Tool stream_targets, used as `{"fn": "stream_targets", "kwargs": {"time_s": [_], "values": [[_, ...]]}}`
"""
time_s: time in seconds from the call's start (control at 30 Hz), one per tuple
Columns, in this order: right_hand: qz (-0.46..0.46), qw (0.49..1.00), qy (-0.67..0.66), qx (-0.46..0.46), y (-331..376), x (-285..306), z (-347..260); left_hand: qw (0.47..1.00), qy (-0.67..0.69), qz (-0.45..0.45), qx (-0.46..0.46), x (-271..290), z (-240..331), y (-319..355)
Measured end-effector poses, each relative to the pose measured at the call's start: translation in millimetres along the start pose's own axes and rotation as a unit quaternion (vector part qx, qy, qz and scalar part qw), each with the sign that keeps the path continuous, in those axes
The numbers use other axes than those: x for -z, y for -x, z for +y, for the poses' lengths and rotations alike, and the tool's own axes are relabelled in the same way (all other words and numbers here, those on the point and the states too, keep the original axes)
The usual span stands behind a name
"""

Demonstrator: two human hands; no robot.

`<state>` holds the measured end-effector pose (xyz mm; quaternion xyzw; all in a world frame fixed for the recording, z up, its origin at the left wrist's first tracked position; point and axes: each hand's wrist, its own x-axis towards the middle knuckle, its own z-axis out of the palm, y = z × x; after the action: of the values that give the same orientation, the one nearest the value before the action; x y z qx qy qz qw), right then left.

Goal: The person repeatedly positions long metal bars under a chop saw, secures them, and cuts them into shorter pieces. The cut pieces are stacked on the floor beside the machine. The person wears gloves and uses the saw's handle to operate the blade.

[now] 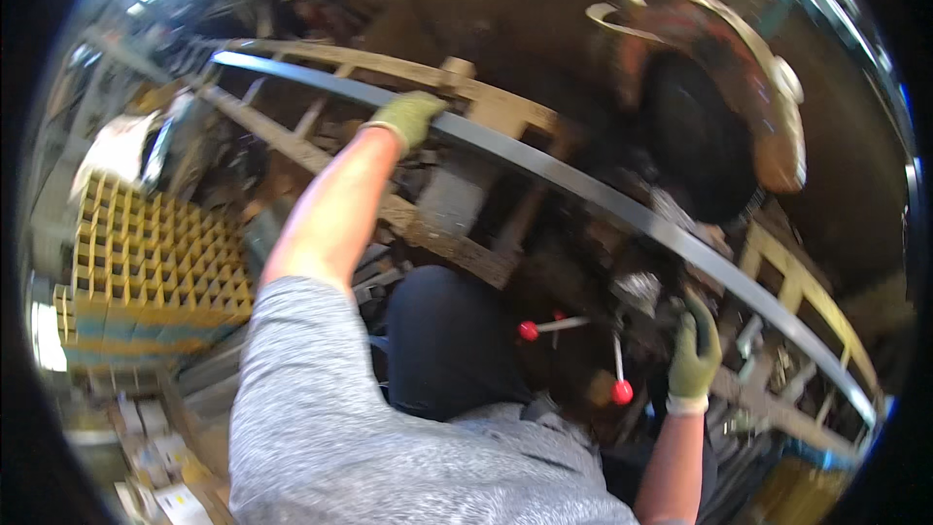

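A long grey metal bar (554, 170) runs slantwise from the far left to the near right, bowed by the lens. My left hand (408, 120), in a yellow-green glove, is closed around it left of its middle. My right hand (695, 355), gloved alike, is held up just below the bar's right part. Its fingers and thumb look apart, with a dark gap between them and nothing visible held; whether the fingertips touch the bar is unclear. Left of this hand are a machine's levers with red ball knobs (622, 392) and a crumpled silvery piece (637, 292).
A pale, worn frame (457, 243) with crossbars lies under the bar. Beyond it stands a large reddish machine (700, 97) with a dark round part. To my left is a stack of yellow square-celled pieces (155, 253). White papers or boxes (170, 457) lie at near left.
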<state>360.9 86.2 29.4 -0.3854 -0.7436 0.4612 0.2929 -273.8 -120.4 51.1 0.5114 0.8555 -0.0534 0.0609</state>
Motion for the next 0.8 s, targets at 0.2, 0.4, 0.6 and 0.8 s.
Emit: {"fn": "stream_targets", "kwargs": {"time_s": [0.2,0.4,0.6,0.8], "values": [[-0.017,0.994,-0.099,-0.036,18,-6,-35,0.967,0.13,0.052,-0.214,0,138,-10],[-0.158,0.94,0.281,0.115,66,-32,-87,0.979,0.073,0.054,-0.185,-11,182,-19],[-0.274,0.853,0.442,-0.052,90,-32,-55,0.971,0.123,0.058,-0.197,-25,167,-20],[-0.3,0.842,0.355,-0.274,103,-62,95,0.97,0.085,0.107,-0.199,-23,175,-20]]}}
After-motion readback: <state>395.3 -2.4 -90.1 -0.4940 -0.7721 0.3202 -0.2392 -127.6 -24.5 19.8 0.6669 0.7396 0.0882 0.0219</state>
